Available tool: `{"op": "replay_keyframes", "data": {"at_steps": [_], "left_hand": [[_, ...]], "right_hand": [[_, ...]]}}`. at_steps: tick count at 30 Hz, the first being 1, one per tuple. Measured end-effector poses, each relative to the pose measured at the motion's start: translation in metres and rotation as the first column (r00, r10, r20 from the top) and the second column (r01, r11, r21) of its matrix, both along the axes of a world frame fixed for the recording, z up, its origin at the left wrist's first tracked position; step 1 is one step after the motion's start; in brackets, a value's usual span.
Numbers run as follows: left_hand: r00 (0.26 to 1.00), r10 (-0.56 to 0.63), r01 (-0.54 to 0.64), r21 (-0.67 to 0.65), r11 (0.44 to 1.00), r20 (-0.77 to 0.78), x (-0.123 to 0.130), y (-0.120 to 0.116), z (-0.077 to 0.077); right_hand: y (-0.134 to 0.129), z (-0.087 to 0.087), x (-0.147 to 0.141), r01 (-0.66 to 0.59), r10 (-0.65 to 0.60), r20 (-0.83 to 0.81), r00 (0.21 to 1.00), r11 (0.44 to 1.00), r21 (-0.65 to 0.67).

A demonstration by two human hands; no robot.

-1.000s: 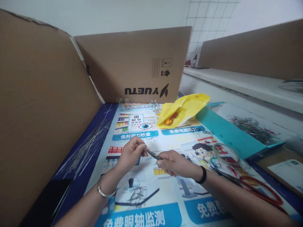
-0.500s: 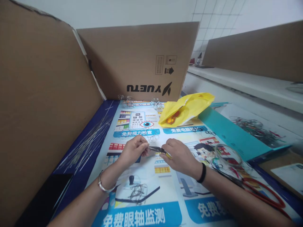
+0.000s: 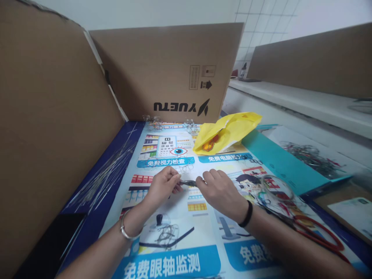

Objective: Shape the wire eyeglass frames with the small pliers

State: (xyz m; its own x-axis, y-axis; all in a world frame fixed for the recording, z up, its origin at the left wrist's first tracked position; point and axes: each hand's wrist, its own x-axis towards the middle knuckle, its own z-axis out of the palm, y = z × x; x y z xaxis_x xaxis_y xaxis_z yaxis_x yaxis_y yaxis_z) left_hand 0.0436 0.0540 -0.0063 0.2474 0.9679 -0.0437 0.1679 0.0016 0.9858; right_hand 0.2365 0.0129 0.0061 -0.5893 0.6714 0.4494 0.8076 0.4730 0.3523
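Note:
Over the middle of the printed poster (image 3: 174, 205), my right hand (image 3: 219, 190) is wrapped round a pair of dark-nosed pliers (image 3: 188, 183), whose jaws point left. The jaw tips reach the fingertips of my left hand (image 3: 165, 184). That hand is closed in a pinch; what it holds, if anything, is too small to make out. Nearer me lies a loose tangle of thin wire (image 3: 167, 233) on the poster. Thin straight wires (image 3: 101, 174) are spread on the blue cloth at the left.
Cardboard panels (image 3: 162, 69) stand behind and at the left. A yellow bag (image 3: 229, 130) lies at the back. Rightward are a teal folder (image 3: 273, 162) with tangled wire pieces (image 3: 312, 157) and red-handled scissors (image 3: 319, 232). Wire clusters (image 3: 190, 126) lie by the back panel.
My right hand has turned over the pliers, hiding the yellow part of their handle that showed before. The left hand keeps its pinch. The whole view has shifted slightly.

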Motion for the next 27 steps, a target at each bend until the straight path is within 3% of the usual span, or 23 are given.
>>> {"op": "replay_keyframes", "data": {"at_steps": [6, 11, 17, 21, 27], "left_hand": [[0.991, 0.105, -0.105, -0.008, 0.994, 0.081, 0.006, -0.006, 0.002], [0.975, 0.152, -0.168, 0.088, 0.982, 0.165, 0.009, -0.013, 0.003], [0.972, 0.151, -0.178, 0.144, 0.974, 0.179, 0.008, -0.017, 0.006], [0.986, 0.067, -0.083, 0.104, 0.991, 0.152, 0.003, -0.011, 0.009], [0.979, -0.190, 0.188, 0.044, 0.981, 0.069, -0.006, 0.002, 0.006]], "right_hand": [[0.000, -0.008, -0.003, 0.066, -0.068, -0.067, 0.995, 0.997, -0.037], [0.001, -0.018, -0.008, 0.107, -0.189, -0.282, 0.941, 0.954, -0.281], [0.001, -0.022, -0.010, -0.008, -0.233, -0.432, 0.871, 0.873, -0.488], [0.006, -0.019, -0.003, -0.048, -0.162, -0.413, 0.896, 0.890, -0.453], [0.017, -0.012, 0.013, -0.124, 0.038, -0.258, 0.965, 0.936, -0.329]]}}
